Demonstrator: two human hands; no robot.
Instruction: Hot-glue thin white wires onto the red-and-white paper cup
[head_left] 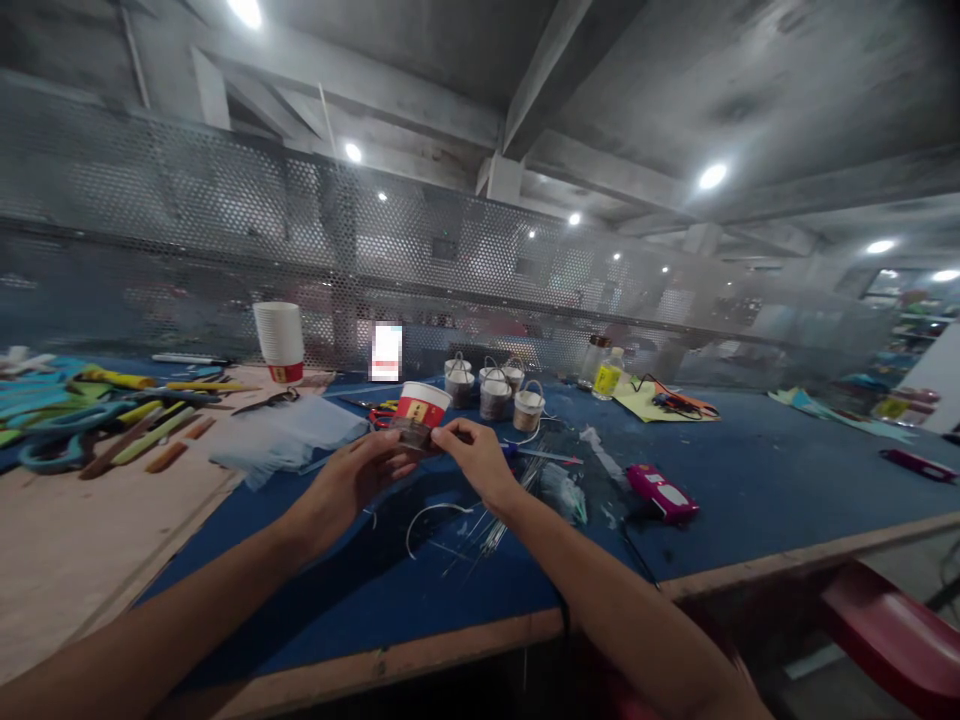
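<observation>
A red and white paper cup (424, 403), with a brown band around its lower part, is held tilted above the blue table. My left hand (367, 468) grips the cup from the left and below, fingers closed on its base. On the right side, my right hand (474, 452) pinches the brown band between thumb and fingers. Just behind stand several small cups with wire handles (495, 392), wrapped in grey or brown. Red-handled scissors (382, 416) lie partly hidden behind the held cup. Thin wires (501, 525) are scattered below my right hand.
A stack of paper cups (279, 340) stands back left, near clear plastic sheets (300, 432). Farther left lie blue-handled scissors (60, 445) and coloured sticks. To the right are a magenta box (661, 493), a yellow-labelled bottle (608, 375) and yellow paper (652, 402). A perforated screen (420, 250) borders the back.
</observation>
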